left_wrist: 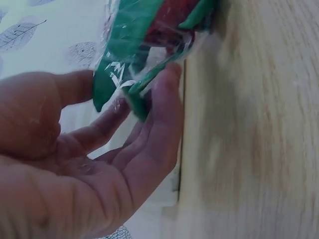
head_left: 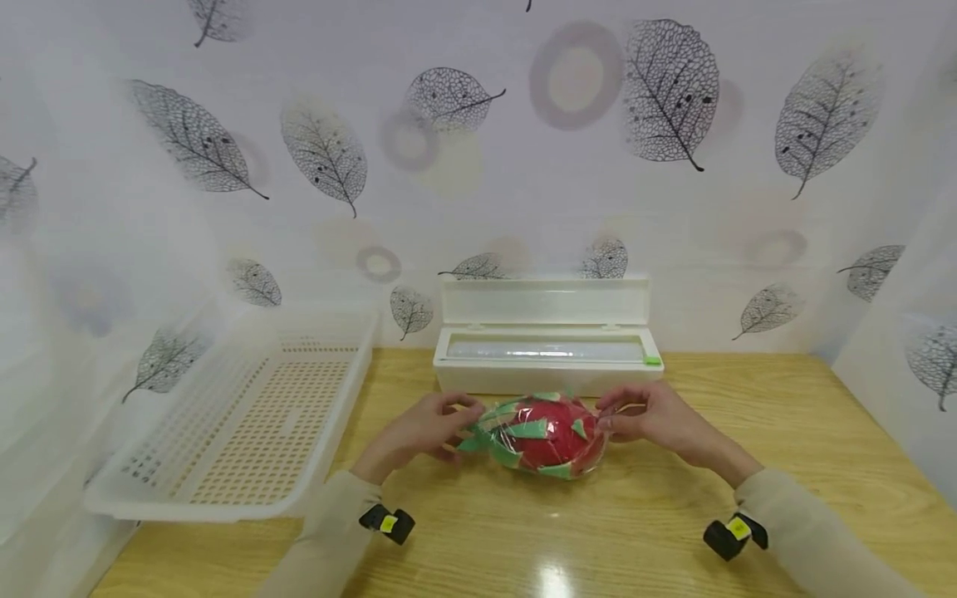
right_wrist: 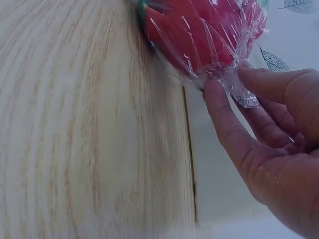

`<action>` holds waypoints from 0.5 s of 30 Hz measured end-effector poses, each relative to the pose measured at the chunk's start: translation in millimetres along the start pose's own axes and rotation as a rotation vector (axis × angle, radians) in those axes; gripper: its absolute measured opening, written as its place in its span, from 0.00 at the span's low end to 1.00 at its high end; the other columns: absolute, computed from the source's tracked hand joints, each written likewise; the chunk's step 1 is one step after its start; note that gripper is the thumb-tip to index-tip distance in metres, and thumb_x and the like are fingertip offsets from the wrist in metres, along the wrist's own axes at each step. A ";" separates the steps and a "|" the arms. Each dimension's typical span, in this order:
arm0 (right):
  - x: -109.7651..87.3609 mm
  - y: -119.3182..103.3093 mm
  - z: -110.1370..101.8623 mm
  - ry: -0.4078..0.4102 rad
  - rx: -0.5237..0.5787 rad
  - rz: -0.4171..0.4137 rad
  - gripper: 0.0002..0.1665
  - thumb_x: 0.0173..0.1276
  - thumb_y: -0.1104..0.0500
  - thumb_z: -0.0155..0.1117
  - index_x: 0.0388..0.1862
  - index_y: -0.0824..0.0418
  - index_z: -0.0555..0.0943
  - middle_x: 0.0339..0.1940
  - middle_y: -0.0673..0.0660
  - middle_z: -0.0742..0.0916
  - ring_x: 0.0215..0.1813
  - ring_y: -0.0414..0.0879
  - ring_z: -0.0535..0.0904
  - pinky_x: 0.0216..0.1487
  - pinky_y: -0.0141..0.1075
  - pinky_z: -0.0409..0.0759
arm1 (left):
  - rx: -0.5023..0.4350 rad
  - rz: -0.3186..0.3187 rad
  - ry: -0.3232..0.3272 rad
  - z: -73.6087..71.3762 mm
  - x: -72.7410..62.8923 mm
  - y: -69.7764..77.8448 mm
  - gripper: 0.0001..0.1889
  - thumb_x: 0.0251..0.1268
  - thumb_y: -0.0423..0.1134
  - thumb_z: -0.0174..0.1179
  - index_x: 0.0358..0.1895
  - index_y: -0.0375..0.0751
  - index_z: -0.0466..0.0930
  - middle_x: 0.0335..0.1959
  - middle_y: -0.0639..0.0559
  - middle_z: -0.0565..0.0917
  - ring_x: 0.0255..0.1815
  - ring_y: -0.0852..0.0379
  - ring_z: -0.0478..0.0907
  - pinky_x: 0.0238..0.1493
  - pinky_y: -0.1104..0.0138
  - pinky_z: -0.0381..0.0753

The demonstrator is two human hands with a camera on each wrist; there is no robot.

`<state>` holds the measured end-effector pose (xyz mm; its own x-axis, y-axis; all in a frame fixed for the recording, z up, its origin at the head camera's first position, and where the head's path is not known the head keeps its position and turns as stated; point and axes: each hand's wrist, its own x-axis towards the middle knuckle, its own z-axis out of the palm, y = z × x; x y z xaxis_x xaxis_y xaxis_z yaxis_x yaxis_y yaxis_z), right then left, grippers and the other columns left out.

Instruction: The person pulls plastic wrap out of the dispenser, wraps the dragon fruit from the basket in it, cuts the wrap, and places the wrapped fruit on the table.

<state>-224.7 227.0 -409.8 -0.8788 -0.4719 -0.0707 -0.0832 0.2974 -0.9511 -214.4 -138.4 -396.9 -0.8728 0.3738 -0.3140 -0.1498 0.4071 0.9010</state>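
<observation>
A red dragon fruit (head_left: 549, 436) with green scales, wrapped in clear cling film, is on the wooden table between both hands in the head view. My left hand (head_left: 434, 428) holds its leafy left end; the left wrist view shows the thumb on one side of the green tips (left_wrist: 119, 55) and the fingers on the other. At the opposite end, my right hand (head_left: 646, 419) pinches the gathered film (right_wrist: 241, 94) between thumb and forefinger. Behind the fruit stands a white cling film box (head_left: 538, 380), lid raised, with a roll of film (head_left: 546, 350) inside.
A white perforated plastic basket (head_left: 351, 382) sits to the left on the table (head_left: 748, 415). A green slider (head_left: 652, 360) is at the right end of the box's front edge. Leaf-patterned sheeting (head_left: 508, 199) hangs behind and along the sides.
</observation>
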 end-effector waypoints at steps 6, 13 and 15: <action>-0.4 0.7 2.2 0.030 -0.013 0.013 0.17 0.70 0.64 0.67 0.53 0.74 0.80 0.45 0.62 0.87 0.45 0.46 0.89 0.49 0.45 0.89 | 0.001 -0.005 0.101 9.2 14.3 -3.3 0.16 0.78 0.45 0.54 0.52 0.34 0.81 0.40 0.47 0.84 0.34 0.58 0.84 0.35 0.64 0.87; 0.3 -0.3 2.9 0.026 -0.029 0.016 0.16 0.71 0.65 0.66 0.53 0.73 0.81 0.45 0.63 0.87 0.45 0.46 0.88 0.49 0.44 0.89 | -0.041 -0.027 0.107 8.5 17.8 -1.9 0.16 0.77 0.39 0.55 0.52 0.29 0.82 0.30 0.53 0.82 0.26 0.61 0.77 0.30 0.69 0.82; 0.3 -1.0 3.2 0.025 -0.031 0.018 0.15 0.72 0.64 0.66 0.53 0.73 0.82 0.46 0.63 0.87 0.45 0.46 0.88 0.49 0.44 0.89 | -0.019 -0.032 0.115 6.9 17.3 -1.6 0.16 0.78 0.41 0.54 0.53 0.31 0.82 0.31 0.52 0.82 0.27 0.61 0.78 0.31 0.68 0.84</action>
<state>-223.4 223.9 -409.9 -0.8917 -0.4455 -0.0798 -0.0815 0.3315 -0.9399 -226.1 -126.9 -405.9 -0.9147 0.2628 -0.3070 -0.1860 0.4006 0.8972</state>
